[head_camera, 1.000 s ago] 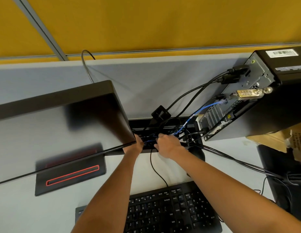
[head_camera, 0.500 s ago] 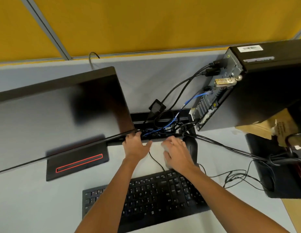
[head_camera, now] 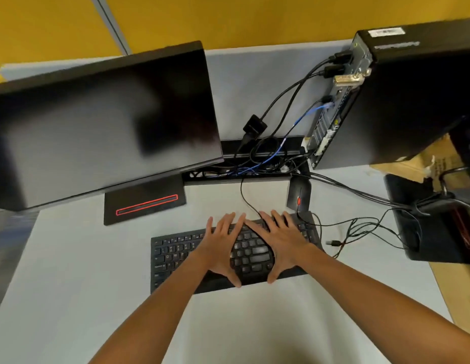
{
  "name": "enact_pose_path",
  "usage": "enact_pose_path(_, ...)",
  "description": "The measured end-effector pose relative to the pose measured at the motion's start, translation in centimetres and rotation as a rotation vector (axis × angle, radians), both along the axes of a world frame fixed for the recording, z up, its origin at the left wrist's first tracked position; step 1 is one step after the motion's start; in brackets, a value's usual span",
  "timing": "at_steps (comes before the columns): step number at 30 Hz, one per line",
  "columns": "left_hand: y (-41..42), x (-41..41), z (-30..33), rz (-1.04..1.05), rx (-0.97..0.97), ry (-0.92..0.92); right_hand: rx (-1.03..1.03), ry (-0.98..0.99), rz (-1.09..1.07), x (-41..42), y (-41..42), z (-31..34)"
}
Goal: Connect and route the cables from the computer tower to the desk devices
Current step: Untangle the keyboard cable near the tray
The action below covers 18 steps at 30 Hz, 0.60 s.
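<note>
Your left hand (head_camera: 221,246) and right hand (head_camera: 281,243) lie flat, fingers spread, on the one keyboard (head_camera: 176,254). Beyond your fingertips sits one mouse (head_camera: 299,193). Up right, the tower (head_camera: 412,101) holds several plugged cables (head_camera: 289,95); its labels are unreadable.

We've got no sleeves, watch, rings or gloves on here, just our left hand (head_camera: 221,244) and right hand (head_camera: 282,241) bare right up both forearms.

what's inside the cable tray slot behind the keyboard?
The cable tray holds a tangle of black cables and one blue cable running from the tower. Its left end is hidden behind the monitor.
</note>
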State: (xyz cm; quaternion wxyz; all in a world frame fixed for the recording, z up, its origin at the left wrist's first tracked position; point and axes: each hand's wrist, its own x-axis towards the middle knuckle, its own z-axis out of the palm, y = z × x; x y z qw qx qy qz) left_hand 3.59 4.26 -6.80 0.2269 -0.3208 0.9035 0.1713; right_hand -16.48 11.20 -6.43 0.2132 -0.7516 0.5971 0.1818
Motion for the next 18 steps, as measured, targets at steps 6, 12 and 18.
enact_pose_path(6,0.1,-0.9,0.3,-0.043,-0.035,-0.12,-0.024,0.021,0.008,0.4,0.0,0.6)
enact_pose_path(12,1.5,-1.3,0.7,-0.088,-0.094,-0.181,-0.102,0.087,0.053,0.6,0.9,0.3)
enact_pose_path(18,1.0,-1.4,1.1,-0.114,-0.137,-0.174,-0.061,0.09,0.01,0.7,1.1,0.3)
